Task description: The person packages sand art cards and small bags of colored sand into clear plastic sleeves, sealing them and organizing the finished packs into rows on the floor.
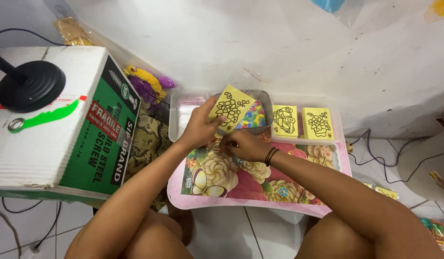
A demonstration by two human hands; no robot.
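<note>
Knees: bare, at the bottom edge of the view, either side of the white tiled floor (222, 230).
Lap table: low pink-rimmed table (260, 204) with a flower print, standing just beyond the knees.
Left hand (199, 128): raised over the far edge of the table, fingers and thumb closed on the lower left corner of a yellow card (231, 108).
Yellow card: square, with a black-outlined flower drawing, tilted, held above a small clear tub of coloured bits (253, 117). Most of the card projects up and to the right of the pinch.
Right hand (243, 145): resting low on the table just below the card, fingers curled; whether it pinches anything cannot be told. Black bands circle its wrist.
Stock: two more yellow cards (301, 122) stand in a clear tray (327, 139) to the right.
Surroundings: cardboard box (63, 120) to the left, carrying a black round lamp base (30, 86).
Risk, slip: judged likely if the corner pinch loosens; the card would drop into the tub.
Risk, spill: judged possible if either hand knocks the tub, scattering the bits.
Risk, bend: a corner-only hold may flex the card.
</note>
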